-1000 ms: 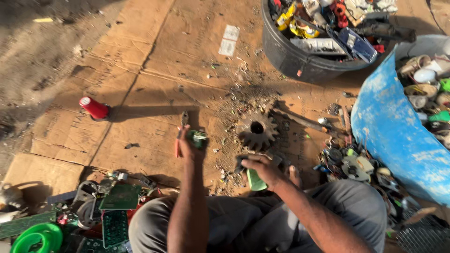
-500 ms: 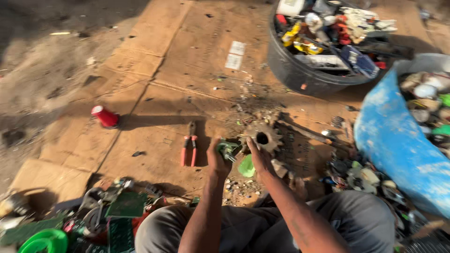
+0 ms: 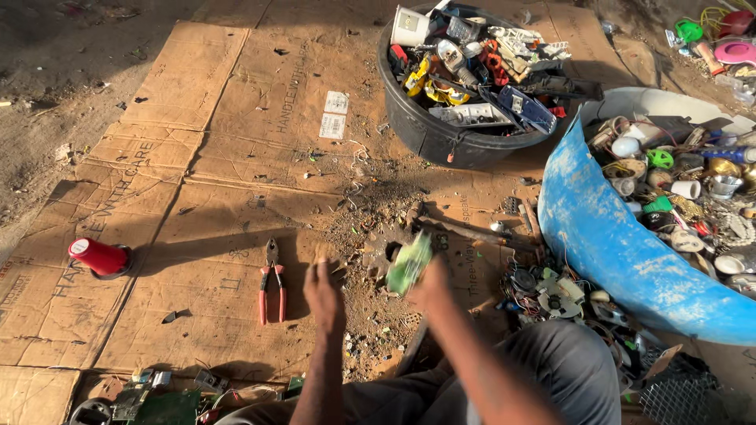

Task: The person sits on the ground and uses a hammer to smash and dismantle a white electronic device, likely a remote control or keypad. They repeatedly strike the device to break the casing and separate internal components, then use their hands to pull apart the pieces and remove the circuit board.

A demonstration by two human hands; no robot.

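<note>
Across the ground lies flattened cardboard (image 3: 197, 157), strewn with grit and small scraps; at the far right a cut blue barrel (image 3: 622, 252) holds mixed scrap, and behind it a black tub (image 3: 441, 138) is heaped with broken plastic and electronic parts; smaller things come next: a rusty toothed gear (image 3: 386, 250) lying flat on the cardboard with a hammer (image 3: 465, 230) stretched out just beyond it, red-handled pliers (image 3: 272, 291) resting to the left, and a red canister (image 3: 98, 257) well apart at the left edge; the right hand (image 3: 429, 287) is closed around a small green part (image 3: 409, 264), held blurred just above the gear; the left hand (image 3: 324, 293) hovers between the pliers and the gear, fingers loosely curled, and whether it holds anything I cannot tell; both forearms reach forward from the knees, the right angled inward over the gear; by my judgement the step in hand is bringing the green part to the gear as a working base, and the next move would call for seating it steadily there, with the left hand free to pin it or take up a tool; the blur suggests the right hand is in quick motion
</note>
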